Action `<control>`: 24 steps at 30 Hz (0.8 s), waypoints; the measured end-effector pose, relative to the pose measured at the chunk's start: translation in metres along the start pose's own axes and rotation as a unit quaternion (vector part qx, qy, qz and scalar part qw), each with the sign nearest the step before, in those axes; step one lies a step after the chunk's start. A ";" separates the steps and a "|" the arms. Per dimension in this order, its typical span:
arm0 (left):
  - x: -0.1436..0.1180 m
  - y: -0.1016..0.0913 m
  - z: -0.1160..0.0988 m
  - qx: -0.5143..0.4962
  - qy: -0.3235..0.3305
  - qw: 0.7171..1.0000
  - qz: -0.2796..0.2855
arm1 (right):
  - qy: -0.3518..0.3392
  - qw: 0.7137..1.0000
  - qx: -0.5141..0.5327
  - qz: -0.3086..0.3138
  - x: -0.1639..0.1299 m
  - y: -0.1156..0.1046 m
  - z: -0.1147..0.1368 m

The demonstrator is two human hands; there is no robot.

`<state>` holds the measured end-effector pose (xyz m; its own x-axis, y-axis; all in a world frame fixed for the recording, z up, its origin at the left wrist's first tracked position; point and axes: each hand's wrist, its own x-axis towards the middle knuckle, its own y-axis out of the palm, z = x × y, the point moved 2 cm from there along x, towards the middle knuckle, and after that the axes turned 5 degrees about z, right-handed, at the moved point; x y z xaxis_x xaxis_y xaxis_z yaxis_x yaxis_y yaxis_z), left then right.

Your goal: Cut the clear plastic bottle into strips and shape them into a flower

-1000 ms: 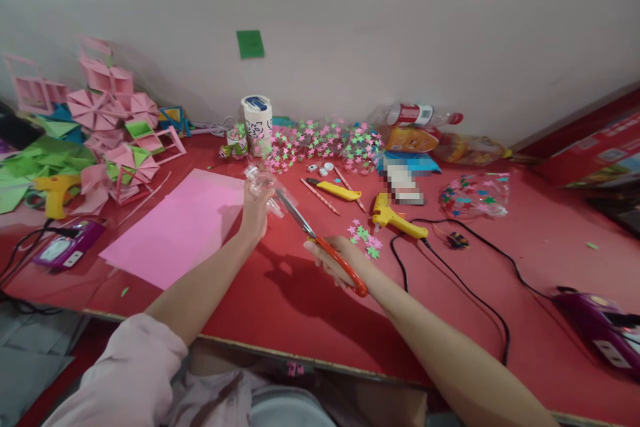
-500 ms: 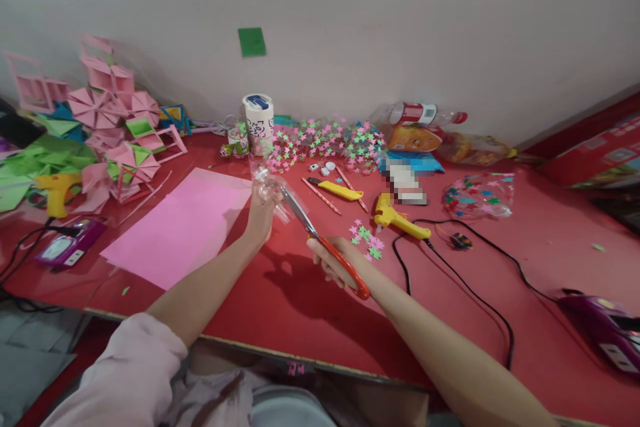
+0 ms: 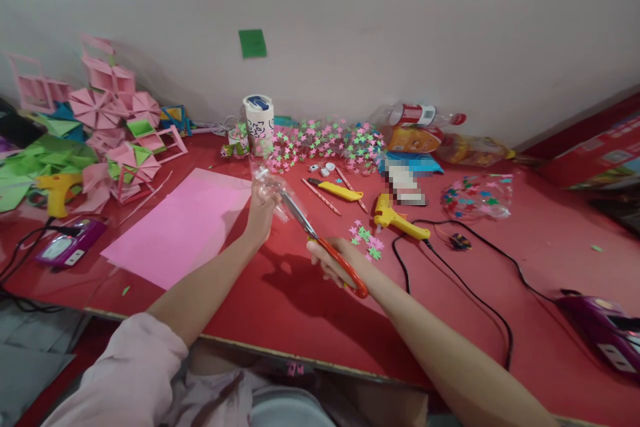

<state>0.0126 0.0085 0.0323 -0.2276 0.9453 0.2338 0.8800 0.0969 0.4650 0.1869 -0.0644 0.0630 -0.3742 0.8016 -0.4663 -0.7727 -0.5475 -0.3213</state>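
My left hand (image 3: 260, 210) holds a piece of clear plastic bottle (image 3: 267, 182) up over the red table (image 3: 300, 307). My right hand (image 3: 333, 264) grips red-handled scissors (image 3: 325, 244), whose blades point up-left into the clear plastic beside my left hand. A pink paper sheet (image 3: 180, 227) lies flat to the left of my left hand. A small heap of pink and green paper stars (image 3: 366, 239) sits just right of the scissors.
A yellow glue gun (image 3: 397, 217) with a black cord (image 3: 465, 280), a yellow utility knife (image 3: 337, 190) and pencils lie behind. Star-covered bottles (image 3: 325, 142), a white tube (image 3: 259, 117) and drink bottles (image 3: 425, 127) line the wall. Pink paper crafts (image 3: 115, 127) pile at left.
My left hand and the clear plastic shifted slightly right and up; the scissors stayed set into the plastic. Little else moved.
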 end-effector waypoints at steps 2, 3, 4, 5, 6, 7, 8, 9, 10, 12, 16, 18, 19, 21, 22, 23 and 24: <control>-0.002 0.000 0.001 0.016 -0.007 1.000 0.008 | -0.001 1.000 -0.006 -0.002 0.000 0.000 0.000; -0.002 0.000 0.002 0.020 -0.010 1.000 0.012 | 0.000 1.000 -0.009 -0.003 -0.001 0.000 0.001; -0.003 0.000 0.003 0.022 -0.010 1.000 0.013 | 0.001 1.000 -0.011 -0.002 -0.001 0.001 0.001; -0.003 0.000 0.004 0.023 -0.009 1.000 0.015 | 0.001 1.000 -0.013 -0.003 -0.002 0.001 0.002; -0.003 -0.001 0.004 0.023 -0.007 1.000 0.016 | 0.001 1.000 -0.015 -0.005 -0.002 0.001 0.003; -0.003 -0.001 0.005 0.024 -0.005 1.000 0.015 | 0.004 1.000 -0.018 -0.008 -0.003 0.001 0.004; -0.003 -0.001 0.005 0.025 -0.004 1.000 0.013 | 0.008 1.000 -0.020 -0.012 -0.004 0.001 0.005; -0.002 -0.001 0.006 0.026 -0.004 1.000 0.010 | 0.014 1.000 -0.023 -0.017 -0.005 0.001 0.006; -0.002 -0.001 0.006 0.027 -0.004 1.000 0.007 | 0.019 0.999 -0.026 -0.020 -0.006 0.001 0.007; -0.002 -0.001 0.007 0.025 -0.005 1.000 0.004 | 0.027 0.999 -0.029 -0.020 -0.007 0.001 0.009; -0.002 -0.001 0.007 0.015 -0.008 1.000 0.012 | 0.011 1.000 -0.015 0.002 -0.008 0.001 0.009; -0.002 -0.001 0.006 0.022 -0.008 1.000 0.018 | 0.000 1.000 0.002 0.016 -0.006 0.001 0.006; -0.002 -0.001 0.006 0.027 -0.009 0.999 0.019 | -0.005 1.000 0.008 0.018 -0.005 0.000 0.005; -0.002 -0.003 0.006 0.042 -0.010 0.999 0.015 | -0.010 1.000 0.007 0.013 -0.004 0.000 0.003; -0.003 -0.003 0.007 0.050 -0.010 0.999 0.016 | -0.012 1.000 0.002 0.011 -0.004 -0.001 0.002; -0.003 -0.004 0.007 0.057 -0.011 0.998 0.020 | -0.015 1.000 -0.005 0.012 -0.004 -0.001 0.003; -0.004 -0.004 0.008 0.062 -0.014 0.998 0.027 | -0.019 1.000 -0.011 0.013 -0.004 -0.001 0.003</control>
<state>0.0129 0.0068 0.0228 -0.1678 0.9581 0.2322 0.9358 0.0807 0.3432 0.1874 -0.0662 0.0677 -0.4134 0.7951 -0.4438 -0.7509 -0.5734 -0.3277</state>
